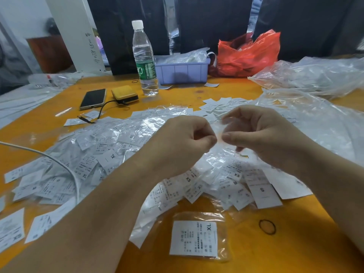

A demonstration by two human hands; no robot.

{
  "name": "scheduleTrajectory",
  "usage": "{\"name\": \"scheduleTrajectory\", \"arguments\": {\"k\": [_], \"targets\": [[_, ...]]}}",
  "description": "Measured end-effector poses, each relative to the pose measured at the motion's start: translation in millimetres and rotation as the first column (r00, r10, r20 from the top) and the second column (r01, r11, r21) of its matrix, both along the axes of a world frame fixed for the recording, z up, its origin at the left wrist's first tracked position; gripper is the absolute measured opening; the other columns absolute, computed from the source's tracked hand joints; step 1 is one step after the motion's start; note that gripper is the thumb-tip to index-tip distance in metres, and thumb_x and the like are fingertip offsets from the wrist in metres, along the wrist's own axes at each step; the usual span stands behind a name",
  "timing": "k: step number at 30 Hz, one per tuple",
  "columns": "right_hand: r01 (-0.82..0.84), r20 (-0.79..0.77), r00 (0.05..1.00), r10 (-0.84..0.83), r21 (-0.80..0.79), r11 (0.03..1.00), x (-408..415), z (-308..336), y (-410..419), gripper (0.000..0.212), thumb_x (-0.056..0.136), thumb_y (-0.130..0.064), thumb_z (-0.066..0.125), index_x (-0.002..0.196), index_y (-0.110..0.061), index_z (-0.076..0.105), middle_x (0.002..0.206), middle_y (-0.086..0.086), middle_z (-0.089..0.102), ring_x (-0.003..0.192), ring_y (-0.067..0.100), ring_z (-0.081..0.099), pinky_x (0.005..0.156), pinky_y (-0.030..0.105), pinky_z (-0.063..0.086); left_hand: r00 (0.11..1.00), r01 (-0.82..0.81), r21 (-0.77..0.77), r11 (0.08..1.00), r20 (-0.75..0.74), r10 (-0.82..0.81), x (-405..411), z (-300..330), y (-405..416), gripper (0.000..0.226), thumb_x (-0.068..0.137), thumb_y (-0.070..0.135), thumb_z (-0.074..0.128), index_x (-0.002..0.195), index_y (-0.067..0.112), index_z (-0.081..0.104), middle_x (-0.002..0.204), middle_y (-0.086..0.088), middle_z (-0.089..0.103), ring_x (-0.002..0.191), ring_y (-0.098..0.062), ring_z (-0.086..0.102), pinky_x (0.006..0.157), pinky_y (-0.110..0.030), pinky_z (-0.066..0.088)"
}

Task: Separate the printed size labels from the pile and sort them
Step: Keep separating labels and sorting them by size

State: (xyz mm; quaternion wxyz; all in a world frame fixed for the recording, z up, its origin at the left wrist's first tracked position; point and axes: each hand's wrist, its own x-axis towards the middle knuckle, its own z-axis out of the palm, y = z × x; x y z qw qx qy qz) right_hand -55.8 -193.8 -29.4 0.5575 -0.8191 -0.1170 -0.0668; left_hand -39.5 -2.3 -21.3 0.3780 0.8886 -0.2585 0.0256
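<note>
Between hands [218, 138], blurred clear film [218, 128].

White printed size labels [110, 160] lie in a loose pile across the middle of the table [295, 243]; one XL label [194, 238] lies flat near its front edge.

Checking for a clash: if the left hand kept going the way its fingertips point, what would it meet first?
Probably the right hand: the left hand points at it across a small gap bridged by a thin clear film, though depth is uncertain.

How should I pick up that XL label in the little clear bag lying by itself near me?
The XL label bag lies flat on the orange table, apart from the pile. Come from above at its near edge, where clear plastic sticks out past the label, and pinch that loose edge with thumb and finger; probably easier than lifting the flat middle.
</note>
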Motion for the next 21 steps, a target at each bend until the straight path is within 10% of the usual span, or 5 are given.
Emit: {"name": "scheduleTrajectory", "arguments": {"k": [4,9,16,21], "targets": [[0.309,0.17,0.949,-0.266,-0.33,0.892,5,-3,-9,0.027,0.089,-0.016,0.064,0.114,-0.026,0.065,0.099,-0.018,0.06,0.089,0.003,0.056,0.071,0.02,0.04,0.998,-0.065,0.019,0.998,0.028,0.065,1,0,2,0.015,0.088,0.034,0.068,0.075,0.026,0.066,0.066,0.011,0.062,0.06,-0.001,0.056,0.05,-0.014,0.043],[0.254,0.072,0.961,-0.265,-0.606,0.754,12,-15,-4,0.042,0.095,-0.019,0.052,0.136,-0.027,0.05,0.14,0.001,0.048,0.128,0.018,0.04,0.095,0.031,0.034,0.991,-0.136,0.088,0.987,0.022,0.135,2,-3,3,0.018,0.086,0.037,0.069,0.072,0.027,0.061,0.067,0.013,0.058,0.059,-0.002,0.053,0.054,-0.019,0.038],[0.259,0.126,0.963,-0.236,-0.657,0.708,17,-20,-5,0.036,0.093,-0.015,0.054,0.129,-0.021,0.056,0.113,-0.002,0.062,0.098,0.015,0.054,0.069,0.02,0.037,0.968,-0.245,-0.029,0.969,0.041,0.246,2,2,4,0.016,0.078,0.026,0.065,0.067,0.022,0.054,0.067,0.01,0.055,0.061,-0.007,0.051,0.053,-0.023,0.035],[0.287,0.16,0.954,-0.254,-0.733,0.617,24,-24,-4,0.041,0.092,-0.013,0.05,0.133,-0.015,0.051,0.131,0.005,0.054,0.129,0.026,0.036,0.096,0.034,0.034,0.961,-0.258,-0.057,0.964,0.088,0.262,2,1,4,0.022,0.077,0.017,0.064,0.062,0.02,0.048,0.059,0.01,0.048,0.055,-0.006,0.044,0.051,-0.023,0.033]]}}
